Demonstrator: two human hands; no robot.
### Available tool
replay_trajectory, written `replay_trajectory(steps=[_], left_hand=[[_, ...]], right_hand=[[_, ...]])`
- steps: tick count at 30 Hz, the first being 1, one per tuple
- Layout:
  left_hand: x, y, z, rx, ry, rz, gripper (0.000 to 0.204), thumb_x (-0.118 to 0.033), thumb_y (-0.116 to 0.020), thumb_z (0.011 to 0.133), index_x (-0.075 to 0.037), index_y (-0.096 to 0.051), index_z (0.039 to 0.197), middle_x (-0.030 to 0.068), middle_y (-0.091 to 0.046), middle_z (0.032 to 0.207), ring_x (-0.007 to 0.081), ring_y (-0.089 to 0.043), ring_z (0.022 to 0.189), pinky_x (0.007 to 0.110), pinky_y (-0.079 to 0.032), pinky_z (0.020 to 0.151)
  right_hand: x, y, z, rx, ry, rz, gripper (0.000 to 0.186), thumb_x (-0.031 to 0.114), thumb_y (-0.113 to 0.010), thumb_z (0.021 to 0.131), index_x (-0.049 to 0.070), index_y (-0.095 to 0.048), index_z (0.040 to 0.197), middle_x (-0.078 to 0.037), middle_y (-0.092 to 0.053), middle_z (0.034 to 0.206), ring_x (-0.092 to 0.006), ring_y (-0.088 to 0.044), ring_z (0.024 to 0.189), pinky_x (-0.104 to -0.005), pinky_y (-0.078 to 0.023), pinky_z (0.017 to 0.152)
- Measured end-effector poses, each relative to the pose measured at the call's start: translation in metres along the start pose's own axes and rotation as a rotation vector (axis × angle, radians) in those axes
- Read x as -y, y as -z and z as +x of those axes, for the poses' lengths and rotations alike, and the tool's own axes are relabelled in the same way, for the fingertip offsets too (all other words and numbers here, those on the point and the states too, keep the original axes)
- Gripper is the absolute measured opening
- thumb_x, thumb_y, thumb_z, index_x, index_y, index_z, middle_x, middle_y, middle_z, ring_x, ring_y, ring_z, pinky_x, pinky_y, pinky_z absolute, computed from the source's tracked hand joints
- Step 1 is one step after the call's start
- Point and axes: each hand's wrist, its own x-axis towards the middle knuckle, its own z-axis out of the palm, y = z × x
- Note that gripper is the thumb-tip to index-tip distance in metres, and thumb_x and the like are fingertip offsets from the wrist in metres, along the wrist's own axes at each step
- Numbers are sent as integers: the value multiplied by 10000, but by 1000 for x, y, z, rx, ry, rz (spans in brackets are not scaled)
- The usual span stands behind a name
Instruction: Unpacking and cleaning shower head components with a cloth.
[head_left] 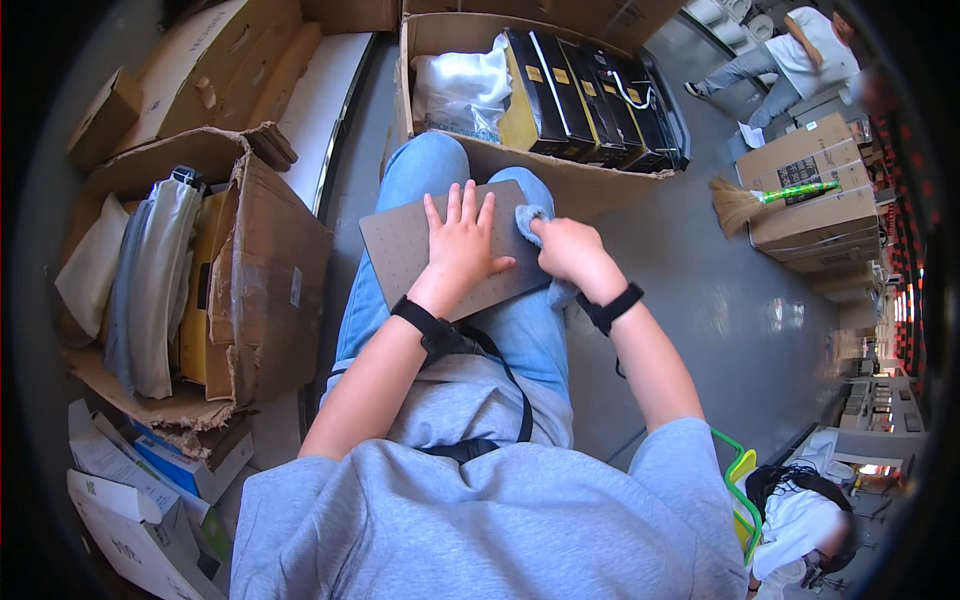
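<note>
Warehouse floor, boxes all round: left hand (462, 243) fingers flat on the grey board (445, 248), long axis 8-to-2; right hand (566, 250) clenches a blue cloth (531, 222) at its 3 o'clock edge.

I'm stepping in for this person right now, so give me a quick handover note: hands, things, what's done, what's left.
Left hand: flat, fingers spread, pressing the grey board onto the lap.
Right hand: closed grip on a blue cloth, at the board's right edge.
Open carton with dark boxes stands ahead of the knees; another torn carton is on the left.
Done: board steadied, cloth on it.
Left: how far wiping has got cannot be told; probably the rest of the surface.
</note>
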Motion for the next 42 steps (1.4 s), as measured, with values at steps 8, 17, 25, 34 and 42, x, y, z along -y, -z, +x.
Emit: replay_trajectory(steps=[8, 17, 25, 34, 42], left_hand=[[1, -2, -2, -42, -21, 25, 1054, -661, -685, 691, -124, -281, 1503, 171, -213, 1563, 335, -154, 1460, 688, -49, 1097], [2, -2, -3, -38, -22, 29, 1058, -659, -674, 706, -121, -248, 1512, 178, -204, 1562, 349, -147, 1458, 683, -58, 1098], [1, -5, -3, -73, -27, 11, 1057, -659, -691, 681, -121, -291, 1498, 176, -221, 1558, 341, -156, 1459, 691, -52, 1095], [2, -6, -2, -58, -32, 23, 1062, -667, -689, 679, -118, -291, 1497, 180, -215, 1560, 339, -156, 1459, 691, -45, 1094], [3, -4, -1, -21, -9, 13, 1085, -672, -674, 690, -88, -257, 1504, 173, -216, 1560, 336, -154, 1460, 676, -65, 1101]], right_hand=[[-3, -39, -76, -110, 18, -3, 219, 62, -550, 760, 72, -618, 968, -157, -651, 851, -335, -666, 775, -444, -537, 643], [-10, -42, -91, -66, 79, 11, 203, 54, -534, 764, 72, -614, 949, -156, -645, 829, -344, -655, 758, -448, -528, 622], [-8, -44, -93, -130, 104, 43, 177, 51, -525, 763, 69, -620, 912, -162, -640, 812, -348, -652, 748, -454, -524, 630], [-2, -22, -54, -52, 81, 106, 237, 36, -494, 759, 81, -617, 957, -182, -660, 900, -371, -647, 848, -474, -523, 717], [5, 18, 31, 48, 29, 108, 312, 97, -524, 750, 96, -649, 1036, -172, -685, 966, -347, -659, 933, -460, -528, 779]])
